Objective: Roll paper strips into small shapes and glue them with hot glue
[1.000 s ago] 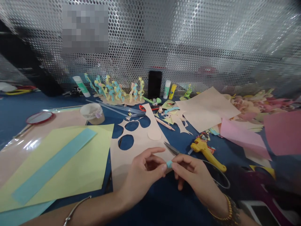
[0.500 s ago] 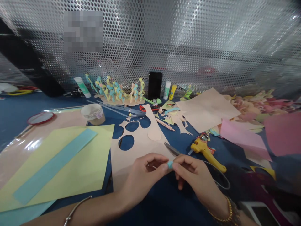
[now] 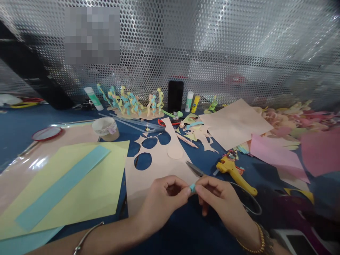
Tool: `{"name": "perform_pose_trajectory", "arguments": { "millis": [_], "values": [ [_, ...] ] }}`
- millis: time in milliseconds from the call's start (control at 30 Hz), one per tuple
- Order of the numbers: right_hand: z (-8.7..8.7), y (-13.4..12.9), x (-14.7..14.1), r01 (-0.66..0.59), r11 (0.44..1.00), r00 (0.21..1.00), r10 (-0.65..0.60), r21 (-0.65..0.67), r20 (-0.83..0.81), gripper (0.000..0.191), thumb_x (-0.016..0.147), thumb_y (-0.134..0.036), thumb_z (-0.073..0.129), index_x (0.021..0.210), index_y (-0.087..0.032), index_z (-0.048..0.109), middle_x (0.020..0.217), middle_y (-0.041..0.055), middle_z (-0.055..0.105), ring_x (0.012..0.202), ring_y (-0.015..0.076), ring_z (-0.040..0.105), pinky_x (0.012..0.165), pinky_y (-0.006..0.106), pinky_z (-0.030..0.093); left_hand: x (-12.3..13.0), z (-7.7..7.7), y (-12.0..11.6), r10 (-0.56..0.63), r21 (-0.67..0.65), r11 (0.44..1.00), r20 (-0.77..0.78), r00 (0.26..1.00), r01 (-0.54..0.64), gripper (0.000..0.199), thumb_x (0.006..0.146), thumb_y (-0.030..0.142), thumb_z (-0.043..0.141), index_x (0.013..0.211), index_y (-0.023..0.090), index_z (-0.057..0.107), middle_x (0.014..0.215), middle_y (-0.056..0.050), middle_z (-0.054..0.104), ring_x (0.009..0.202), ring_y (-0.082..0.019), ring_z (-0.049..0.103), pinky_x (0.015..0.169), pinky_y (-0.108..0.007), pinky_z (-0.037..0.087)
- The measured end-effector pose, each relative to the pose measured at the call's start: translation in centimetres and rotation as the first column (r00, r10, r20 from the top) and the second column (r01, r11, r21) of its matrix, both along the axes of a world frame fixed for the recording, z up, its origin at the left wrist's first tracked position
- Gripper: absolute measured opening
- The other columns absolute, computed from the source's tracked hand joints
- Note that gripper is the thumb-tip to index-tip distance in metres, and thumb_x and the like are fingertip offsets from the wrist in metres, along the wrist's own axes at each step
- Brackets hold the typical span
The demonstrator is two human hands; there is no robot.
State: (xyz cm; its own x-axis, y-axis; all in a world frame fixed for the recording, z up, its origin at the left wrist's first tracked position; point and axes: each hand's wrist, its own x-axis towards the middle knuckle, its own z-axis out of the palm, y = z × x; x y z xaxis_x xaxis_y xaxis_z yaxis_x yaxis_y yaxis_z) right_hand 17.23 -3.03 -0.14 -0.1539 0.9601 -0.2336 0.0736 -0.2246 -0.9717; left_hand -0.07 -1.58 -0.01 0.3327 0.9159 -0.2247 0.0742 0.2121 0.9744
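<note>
A small light-blue paper piece (image 3: 192,188) is pinched between both hands, low in the middle of the head view. My left hand (image 3: 166,198) grips its left side between thumb and forefinger. On its right side, my right hand (image 3: 220,198) holds it the same way, the other fingers curled below. Just beyond the right hand lie scissors (image 3: 195,168), their handles hidden by that hand. A pale pink sheet (image 3: 159,177) with round holes lies behind and left of the fingers, a loose pink round (image 3: 175,152) on top of it.
Yellow-green sheets (image 3: 101,180) with a blue strip (image 3: 63,184) lie left, near a paper cup (image 3: 106,129). A yellow glue gun (image 3: 235,173) with its cord is at right. Behind stand paper spirals (image 3: 130,101), a phone (image 3: 175,96) and glue sticks (image 3: 189,101); pink papers (image 3: 278,156) lie far right.
Both hands have stayed in nearly the same place, still pinching the blue piece, which has turned slightly between the fingertips.
</note>
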Motion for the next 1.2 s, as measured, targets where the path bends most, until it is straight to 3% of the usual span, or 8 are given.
{"name": "perform_pose_trajectory", "arguments": {
  "millis": [233,700,1200],
  "values": [
    [-0.01,0.09,0.06,0.011,1.000,1.000,-0.011,-0.011,0.000,0.032,0.080,-0.047,0.064,0.073,-0.015,0.064,0.056,-0.0035,0.051,0.045,0.0075,0.049,0.041,0.018,0.047,-0.06,-0.13,-0.07,-0.027,0.000,1.000,-0.020,0.999,0.027,0.019,0.084,0.032,0.059,0.076,0.019,0.069,0.065,0.001,0.063,0.062,-0.012,0.054,0.058,-0.020,0.042],
    [0.07,-0.01,-0.05,0.034,0.999,0.999,-0.034,-0.027,-0.025,0.033,0.079,-0.047,0.064,0.072,-0.015,0.064,0.055,-0.0036,0.051,0.046,0.0076,0.049,0.041,0.018,0.047,0.17,-0.03,0.09,-0.024,-0.014,1.000,0.005,1.000,0.024,0.016,0.082,0.028,0.061,0.076,0.018,0.072,0.063,0.001,0.063,0.061,-0.012,0.057,0.059,-0.020,0.046],
    [-0.23,-0.15,0.19,0.015,1.000,1.000,-0.015,0.008,0.013,0.032,0.081,-0.046,0.062,0.073,-0.015,0.064,0.056,-0.0033,0.052,0.045,0.0079,0.049,0.042,0.019,0.047,-0.03,-0.30,0.03,0.014,0.023,1.000,-0.066,0.998,-0.012,0.019,0.080,0.030,0.062,0.069,0.016,0.068,0.059,0.000,0.063,0.057,-0.011,0.055,0.055,-0.020,0.042]
  ]
}}
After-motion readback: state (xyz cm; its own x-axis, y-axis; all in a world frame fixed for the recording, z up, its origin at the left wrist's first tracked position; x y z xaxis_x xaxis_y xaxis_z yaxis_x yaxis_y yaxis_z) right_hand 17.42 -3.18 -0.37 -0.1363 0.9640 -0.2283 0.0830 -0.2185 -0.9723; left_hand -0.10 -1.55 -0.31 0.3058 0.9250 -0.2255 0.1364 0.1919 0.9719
